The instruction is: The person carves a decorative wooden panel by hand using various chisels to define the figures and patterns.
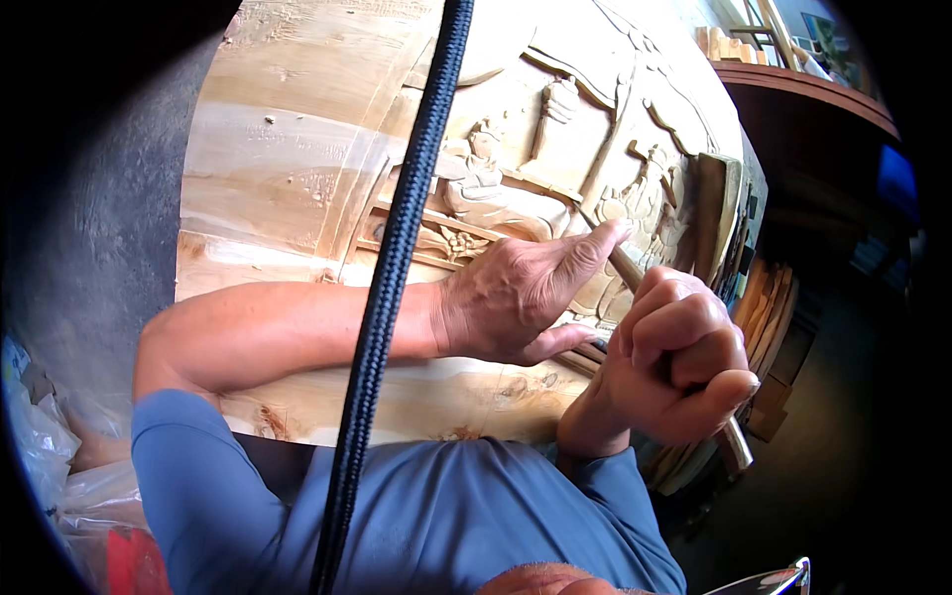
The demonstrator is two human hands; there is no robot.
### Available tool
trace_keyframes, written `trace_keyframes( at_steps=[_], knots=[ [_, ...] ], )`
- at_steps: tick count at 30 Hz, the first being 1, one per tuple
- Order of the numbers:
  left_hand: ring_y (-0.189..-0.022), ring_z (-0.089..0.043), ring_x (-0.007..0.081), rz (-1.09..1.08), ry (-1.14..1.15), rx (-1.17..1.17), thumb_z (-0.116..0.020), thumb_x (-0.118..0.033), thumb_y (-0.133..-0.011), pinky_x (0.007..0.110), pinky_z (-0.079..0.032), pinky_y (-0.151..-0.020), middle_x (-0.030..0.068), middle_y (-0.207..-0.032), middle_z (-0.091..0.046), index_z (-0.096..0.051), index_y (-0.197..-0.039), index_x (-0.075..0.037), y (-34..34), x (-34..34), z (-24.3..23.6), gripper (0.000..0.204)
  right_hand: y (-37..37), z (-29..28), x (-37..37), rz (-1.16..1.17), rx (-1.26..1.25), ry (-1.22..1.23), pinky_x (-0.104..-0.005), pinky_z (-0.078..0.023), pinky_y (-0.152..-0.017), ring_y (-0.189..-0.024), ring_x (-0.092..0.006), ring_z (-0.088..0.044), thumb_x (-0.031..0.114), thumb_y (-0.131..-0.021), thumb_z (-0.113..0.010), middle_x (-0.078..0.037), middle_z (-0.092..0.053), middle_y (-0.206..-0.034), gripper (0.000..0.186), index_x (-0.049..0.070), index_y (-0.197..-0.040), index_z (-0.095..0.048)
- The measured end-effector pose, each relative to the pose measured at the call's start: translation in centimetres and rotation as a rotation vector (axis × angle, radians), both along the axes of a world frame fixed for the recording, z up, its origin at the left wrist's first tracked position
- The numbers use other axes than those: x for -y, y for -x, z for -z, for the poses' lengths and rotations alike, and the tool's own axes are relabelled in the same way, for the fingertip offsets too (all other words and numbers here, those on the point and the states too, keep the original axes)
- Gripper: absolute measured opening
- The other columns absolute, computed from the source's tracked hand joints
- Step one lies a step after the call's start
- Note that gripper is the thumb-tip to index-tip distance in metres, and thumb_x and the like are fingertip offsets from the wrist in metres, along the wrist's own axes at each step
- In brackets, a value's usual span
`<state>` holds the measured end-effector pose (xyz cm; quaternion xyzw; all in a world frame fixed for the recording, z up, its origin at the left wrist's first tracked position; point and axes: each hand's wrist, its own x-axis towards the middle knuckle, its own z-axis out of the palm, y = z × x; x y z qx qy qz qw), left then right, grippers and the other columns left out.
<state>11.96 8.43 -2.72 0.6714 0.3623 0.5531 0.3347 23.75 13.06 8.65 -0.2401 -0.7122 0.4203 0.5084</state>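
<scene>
One fist, the right hand [684, 357], is closed around a slender, brown wooden-handled carving tool [624, 268]. The left hand [521, 297] reaches sideways, index finger over the tool's shaft, thumb spread — grip of its hidden fingers cannot be told. Beneath lies a pale, relief-carved wooden panel [268, 188] with a seated figure [488, 193].

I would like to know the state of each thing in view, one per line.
Wooden panel: partly carved, plain at left.
Wooden-handled tool: slanted, held.
Right hand: closed around the tool.
Left hand: thumb and one finger extended, others hidden.
Black braided cable: nearly straight, crossing the view.
Clear plastic: crumpled.
</scene>
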Motion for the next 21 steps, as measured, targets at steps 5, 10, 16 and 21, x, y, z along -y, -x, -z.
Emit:
trace_keyframes(
  at_steps=[5,10,16,21],
  knots=[
    [-0.105,-0.076,0.0401,0.038,-0.168,-0.021,-0.090,-0.019,-0.085,0.043,-0.065,-0.088,0.0318,-0.128,-0.070,-0.032,-0.167,0.016,0.5,-0.1,-0.3,0.107,-1.3,-2.4,1.1,-0.075,-0.072,-0.082,-0.0245,-0.025,-0.040,-0.039,-0.0081,-0.041,0.053,-0.121,-0.037,-0.001,-0.049,-0.053,0.066,0.018,-0.066,-0.035],
    [-0.110,-0.078,0.0402,0.039,-0.086,-0.031,-0.090,-0.015,-0.085,0.044,-0.067,-0.088,0.0306,-0.136,-0.071,-0.036,-0.169,0.009,0.5,-0.2,-0.4,0.103,-2.0,-1.7,-0.4,-0.190,-0.025,-0.081,-0.0288,-0.029,-0.037,-0.038,-0.0131,-0.043,0.052,-0.122,-0.040,-0.007,-0.057,-0.058,0.067,0.011,-0.070,-0.038],
    [-0.117,-0.079,0.0404,-0.004,-0.016,-0.037,-0.088,-0.009,-0.086,0.043,-0.067,-0.092,0.0303,-0.143,-0.071,-0.038,-0.169,0.008,-0.1,0.1,0.2,0.098,-1.4,-0.6,-0.6,-0.128,-0.029,-0.066,-0.0268,-0.026,-0.038,-0.037,-0.0105,-0.043,0.057,-0.121,-0.038,-0.004,-0.053,-0.055,0.068,0.015,-0.067,-0.035],
    [-0.119,-0.079,0.0401,-0.010,0.005,-0.052,-0.087,-0.007,-0.086,0.042,-0.067,-0.093,0.0300,-0.145,-0.070,-0.038,-0.168,0.009,-0.1,0.1,0.3,0.097,-1.5,-0.1,-1.1,-0.197,-0.094,-0.069,-0.0298,-0.030,-0.037,-0.039,-0.0153,-0.043,0.058,-0.122,-0.037,-0.010,-0.057,-0.060,0.070,0.009,-0.072,-0.039]
  ],
)
